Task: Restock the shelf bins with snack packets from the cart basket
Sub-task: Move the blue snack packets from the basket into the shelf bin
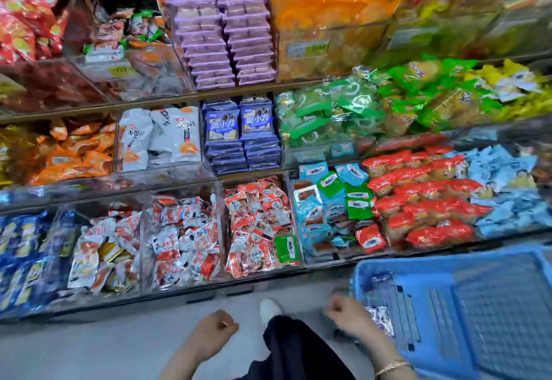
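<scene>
The blue plastic cart basket (466,317) stands at the lower right, in front of the shelf. A silvery packet with purple print (380,318) shows at its left wall. My right hand (348,317) hovers just left of that packet with its fingers curled; motion blur hides whether it grips the packet. My left hand (213,335) hangs low over the floor, curled like a fist with nothing visible in it. Straight ahead, the bottom row of clear shelf bins (222,260) holds red-and-white snack packets (257,224).
Upper shelves carry purple trays (221,30), blue packs (242,131), and orange, green and yellow bags. A bin of teal and green packets (331,209) stands right of centre. Grey floor (104,346) lies below, with my dark trouser leg and white shoe (268,309) between my hands.
</scene>
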Demonstrator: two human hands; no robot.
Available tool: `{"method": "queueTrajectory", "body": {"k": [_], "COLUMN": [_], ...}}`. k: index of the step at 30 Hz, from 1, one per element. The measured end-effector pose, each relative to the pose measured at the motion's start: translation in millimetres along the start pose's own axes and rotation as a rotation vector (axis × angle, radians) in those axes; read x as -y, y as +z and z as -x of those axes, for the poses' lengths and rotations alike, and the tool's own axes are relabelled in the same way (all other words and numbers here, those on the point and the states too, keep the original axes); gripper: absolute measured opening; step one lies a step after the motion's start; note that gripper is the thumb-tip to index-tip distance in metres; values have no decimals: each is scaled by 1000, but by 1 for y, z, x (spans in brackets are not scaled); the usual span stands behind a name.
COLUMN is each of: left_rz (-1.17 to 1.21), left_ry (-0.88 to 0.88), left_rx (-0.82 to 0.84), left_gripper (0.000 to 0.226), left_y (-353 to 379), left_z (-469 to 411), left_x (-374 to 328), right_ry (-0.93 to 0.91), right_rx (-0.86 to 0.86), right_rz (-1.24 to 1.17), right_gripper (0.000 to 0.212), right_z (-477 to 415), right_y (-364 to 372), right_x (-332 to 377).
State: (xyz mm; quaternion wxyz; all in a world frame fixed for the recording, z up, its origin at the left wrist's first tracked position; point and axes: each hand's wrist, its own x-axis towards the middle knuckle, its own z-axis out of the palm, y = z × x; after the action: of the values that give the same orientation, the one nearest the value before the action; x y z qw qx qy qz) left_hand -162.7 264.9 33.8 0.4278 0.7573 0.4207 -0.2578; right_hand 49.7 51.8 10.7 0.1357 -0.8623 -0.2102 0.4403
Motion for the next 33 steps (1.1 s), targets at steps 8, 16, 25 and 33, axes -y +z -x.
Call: {"method": "queueTrajectory", "body": {"k": [8, 16, 25, 33], "left_rz": [70, 95, 106, 430], "left_ry": [-32, -83, -89, -14], "left_rx": [86, 44, 74, -292], "left_gripper": [15, 21, 61, 19], "left_y": [97, 159, 254, 318], "left_z": [42, 30, -55, -150], "left_x": [16, -15, -96, -168], "right_ry": [99, 225, 132, 62], "right_rx": [-48, -168, -65, 175], "right_rz": [-192, -402, -196, 154], "right_gripper": [31, 13, 28, 10], "right_z": [76, 83, -16, -128], "right_y": [37, 2, -30, 7], "right_x": [-97, -168, -242, -292]}}
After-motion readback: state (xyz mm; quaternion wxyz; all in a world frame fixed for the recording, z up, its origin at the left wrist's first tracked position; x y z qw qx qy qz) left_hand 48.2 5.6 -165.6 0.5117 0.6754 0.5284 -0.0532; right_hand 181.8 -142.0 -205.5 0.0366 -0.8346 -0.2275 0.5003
